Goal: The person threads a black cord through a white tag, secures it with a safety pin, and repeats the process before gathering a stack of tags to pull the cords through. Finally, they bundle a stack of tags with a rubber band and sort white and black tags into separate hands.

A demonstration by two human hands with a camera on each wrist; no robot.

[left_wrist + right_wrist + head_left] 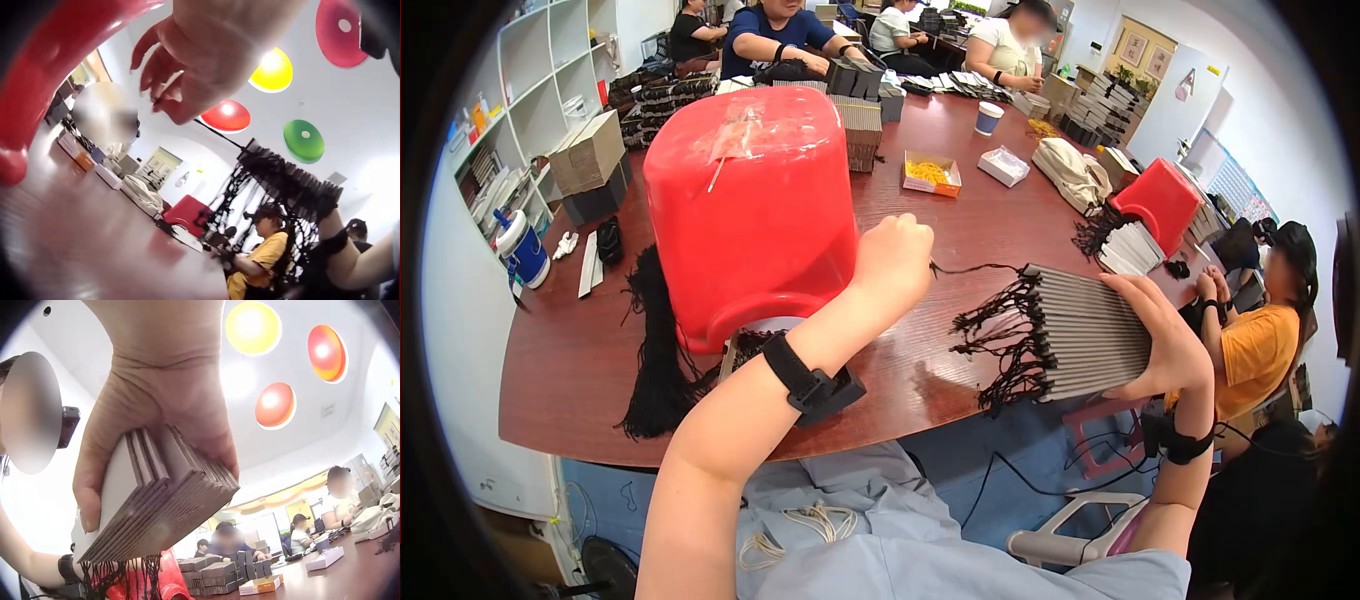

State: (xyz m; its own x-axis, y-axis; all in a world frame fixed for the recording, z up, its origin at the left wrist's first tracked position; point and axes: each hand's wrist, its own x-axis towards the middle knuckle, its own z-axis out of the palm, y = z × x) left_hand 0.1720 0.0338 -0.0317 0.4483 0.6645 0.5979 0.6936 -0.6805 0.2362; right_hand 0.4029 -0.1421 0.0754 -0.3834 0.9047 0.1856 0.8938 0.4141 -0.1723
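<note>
Head view, seemingly mid-job: clamping the stack of bags in the right hand grip, held up past the table edge, wrist bent; pinching one black cord with the left hand, fist beside the red bucket; many cords yet tangled

The left hand and right hand are bare, each wrist wrapped in a black strap. The left strap carries a small black camera block; a thin dark cable leaves the right one. The clothing is pale blue-grey fabric.
</note>
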